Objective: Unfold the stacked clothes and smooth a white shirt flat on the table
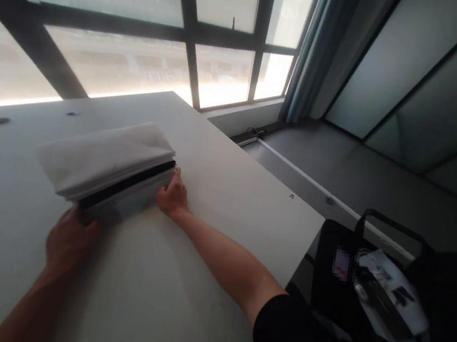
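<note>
While hands (72,237) (174,193) hold stack (107,161), curtain (309,58) beside window (222,75)

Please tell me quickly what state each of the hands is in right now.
Left hand: closed, holding the white stack at its near left corner.
Right hand: closed, holding the same stack at its right end.

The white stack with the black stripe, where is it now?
In the head view, the white stack is left of centre, over the white table, between the left hand and the right hand.
</note>
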A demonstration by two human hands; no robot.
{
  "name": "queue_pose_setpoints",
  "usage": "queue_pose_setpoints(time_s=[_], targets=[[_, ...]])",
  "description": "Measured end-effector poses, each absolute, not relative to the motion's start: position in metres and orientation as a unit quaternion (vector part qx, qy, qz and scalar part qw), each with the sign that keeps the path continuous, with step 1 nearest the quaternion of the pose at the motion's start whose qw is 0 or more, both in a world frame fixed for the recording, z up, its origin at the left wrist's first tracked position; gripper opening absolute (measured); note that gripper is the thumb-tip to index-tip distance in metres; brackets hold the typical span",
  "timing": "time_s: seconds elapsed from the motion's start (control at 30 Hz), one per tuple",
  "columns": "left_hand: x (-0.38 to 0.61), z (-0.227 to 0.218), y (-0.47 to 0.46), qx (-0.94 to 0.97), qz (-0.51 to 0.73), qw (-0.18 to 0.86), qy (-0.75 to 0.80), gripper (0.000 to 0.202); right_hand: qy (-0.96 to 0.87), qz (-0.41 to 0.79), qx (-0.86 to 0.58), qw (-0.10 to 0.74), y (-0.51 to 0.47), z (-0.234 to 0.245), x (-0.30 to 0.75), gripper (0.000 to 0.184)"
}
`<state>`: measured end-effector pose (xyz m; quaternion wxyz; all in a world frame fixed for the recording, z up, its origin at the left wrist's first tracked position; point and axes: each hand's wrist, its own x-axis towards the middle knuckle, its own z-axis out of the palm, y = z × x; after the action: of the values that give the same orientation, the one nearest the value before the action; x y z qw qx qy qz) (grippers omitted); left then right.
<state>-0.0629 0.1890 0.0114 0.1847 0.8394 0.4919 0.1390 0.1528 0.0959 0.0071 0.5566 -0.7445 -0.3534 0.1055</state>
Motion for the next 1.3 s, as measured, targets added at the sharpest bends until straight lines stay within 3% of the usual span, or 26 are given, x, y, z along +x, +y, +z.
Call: queue_pose_setpoints(time_s=[0.1,0.2,0.47,0.57,0.67,0.77,0.9,1.0,1.07,1.3], targets=[[-0.061,0.015,0.188,0.813,0.156,0.118,0.549,0.050,-0.372,0.110,-0.753,0.532,0.088,0.011,0.153,0.050],[-0.058,0.017,0.185,0.814,0.167,0.133,0.540,0.051,-0.414,0.145,-0.765,0.471,0.082,0.015,0.154,0.023],[-0.054,0.013,0.186,0.825,0.115,0.123,0.539,0.072,-0.477,0.147,-0.762,0.412,0.075,0.016,0.152,0.021],[-0.053,0.012,0.184,0.848,0.121,0.094,0.507,0.071,-0.467,0.159,-0.738,0.460,0.079,0.012,0.157,0.021],[-0.052,0.012,0.180,0.864,0.135,0.079,0.479,0.071,-0.427,0.211,-0.676,0.561,0.084,0.008,0.164,0.020],[-0.053,0.011,0.177,0.871,0.149,0.104,0.457,0.071,-0.396,0.259,-0.622,0.624,0.089,0.004,0.172,0.018],[-0.054,0.017,0.168,0.802,0.285,0.187,0.490,0.074,-0.370,0.289,-0.596,0.652,0.089,0.002,0.179,0.014],[-0.047,0.041,0.160,0.739,0.447,0.136,0.484,0.074,-0.337,0.317,-0.574,0.676,0.088,0.003,0.181,0.009],[-0.035,0.064,0.158,0.753,0.478,0.081,0.444,0.074,-0.318,0.335,-0.556,0.691,0.087,0.003,0.181,0.007],[0.027,0.110,0.197,0.907,0.213,0.021,0.361,0.077,-0.274,0.369,-0.514,0.725,0.084,0.005,0.181,0.006]])
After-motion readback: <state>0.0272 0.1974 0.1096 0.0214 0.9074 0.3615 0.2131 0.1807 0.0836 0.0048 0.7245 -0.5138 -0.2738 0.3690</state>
